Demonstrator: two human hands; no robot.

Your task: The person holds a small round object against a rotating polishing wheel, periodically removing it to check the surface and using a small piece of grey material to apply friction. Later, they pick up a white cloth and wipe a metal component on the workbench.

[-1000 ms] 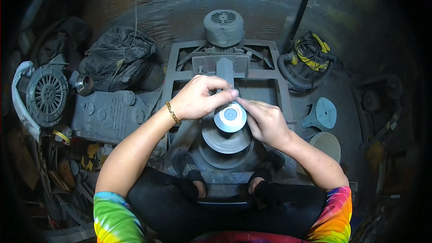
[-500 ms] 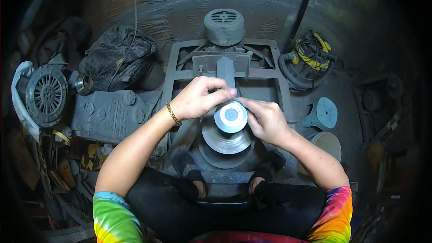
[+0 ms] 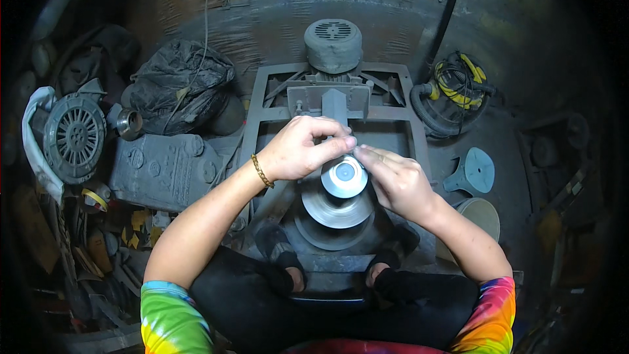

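A small round metal disc (image 3: 344,176) sits atop a stack of wider metal discs (image 3: 336,208) at the middle of a grey machine frame (image 3: 262,101). Both hands meet just above it: the left hand (image 3: 300,149) curled with fingertips pinched, the right hand (image 3: 393,180) pinching beside them; whatever they hold is too small to tell. A grey motor (image 3: 333,44) stands behind.

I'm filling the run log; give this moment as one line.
left hand: fingertips at top of metal disc | right hand: touching disc edge | disc on stacked metal pulley | grasp unclear
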